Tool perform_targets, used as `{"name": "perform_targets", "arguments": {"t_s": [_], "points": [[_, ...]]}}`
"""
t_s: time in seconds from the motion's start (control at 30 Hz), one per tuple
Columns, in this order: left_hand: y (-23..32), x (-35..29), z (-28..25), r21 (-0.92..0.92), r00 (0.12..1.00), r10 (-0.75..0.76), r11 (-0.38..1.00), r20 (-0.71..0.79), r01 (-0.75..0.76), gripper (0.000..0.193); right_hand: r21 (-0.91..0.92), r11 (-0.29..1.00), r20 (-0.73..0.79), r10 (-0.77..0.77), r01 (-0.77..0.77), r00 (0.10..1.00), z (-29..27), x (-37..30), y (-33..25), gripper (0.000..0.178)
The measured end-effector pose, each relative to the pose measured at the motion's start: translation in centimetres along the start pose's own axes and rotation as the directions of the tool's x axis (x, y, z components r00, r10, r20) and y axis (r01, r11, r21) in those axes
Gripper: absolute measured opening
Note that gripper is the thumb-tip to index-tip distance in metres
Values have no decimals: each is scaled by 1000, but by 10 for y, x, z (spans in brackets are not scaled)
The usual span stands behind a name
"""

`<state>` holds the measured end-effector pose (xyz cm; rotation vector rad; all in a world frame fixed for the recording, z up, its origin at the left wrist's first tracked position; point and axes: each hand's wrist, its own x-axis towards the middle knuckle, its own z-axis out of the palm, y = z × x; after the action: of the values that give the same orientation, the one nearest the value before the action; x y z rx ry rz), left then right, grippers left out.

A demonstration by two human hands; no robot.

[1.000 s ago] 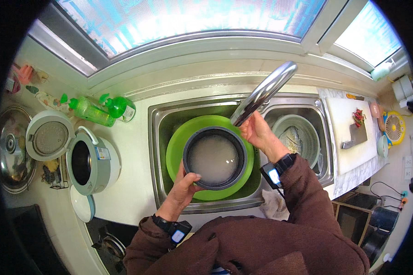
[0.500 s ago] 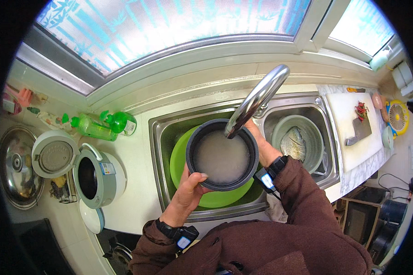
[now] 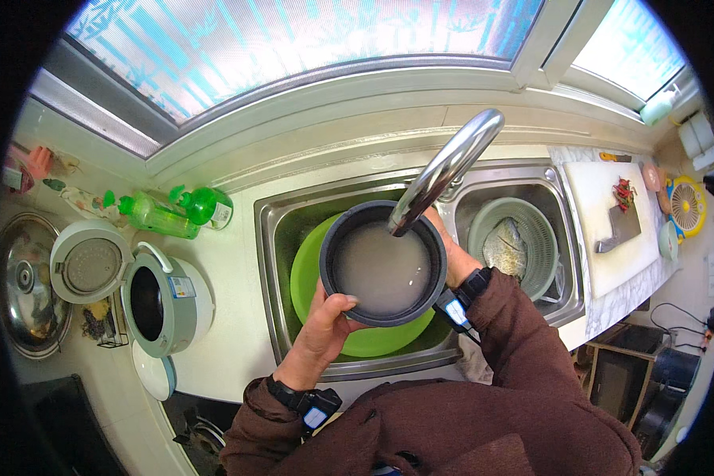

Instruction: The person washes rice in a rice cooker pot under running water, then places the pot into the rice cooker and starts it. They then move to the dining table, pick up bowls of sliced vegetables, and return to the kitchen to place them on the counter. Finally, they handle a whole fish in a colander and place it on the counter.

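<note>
Both my hands hold a dark rice cooker inner pot [image 3: 330,295] by its sides, over the left bowl of the sink. Cloudy whitish water [image 3: 381,266] fills part of it; whatever lies below the surface is hidden. My left hand [image 3: 319,333] grips the near left side, thumb at the rim. On the right side sits my right hand [image 3: 455,258], its fingers partly hidden behind the pot. The chrome faucet [image 3: 452,166] arches over the pot's far rim, and I can make out no stream from it. Beneath the pot is a green basin [image 3: 389,343].
An open rice cooker [image 3: 194,313] stands left, near green bottles [image 3: 206,208] and a metal lid [image 3: 25,278]. In the right sink bowl, a colander [image 3: 536,238] holds a fish [image 3: 505,247]. A cutting board [image 3: 603,190] bears a cleaver [image 3: 623,227] and red chilies [image 3: 624,194].
Small bright glints now show on the cloudy water's surface. My grip on the pot is the same, and the whole view has shifted slightly.
</note>
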<state>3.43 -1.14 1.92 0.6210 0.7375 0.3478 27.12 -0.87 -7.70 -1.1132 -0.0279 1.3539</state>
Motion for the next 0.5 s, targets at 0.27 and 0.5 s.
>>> {"name": "perform_targets", "arguments": {"t_s": [0.27,0.5], "points": [[-2,1,-2,-42,1000,-2,999,-27,0,47,56,998,164,16,-25,986,-19,14,8,14],[0,0,0,-15,999,14,1000,-36,-15,45,93,995,115,21,-32,993,-30,30,19,13]]}}
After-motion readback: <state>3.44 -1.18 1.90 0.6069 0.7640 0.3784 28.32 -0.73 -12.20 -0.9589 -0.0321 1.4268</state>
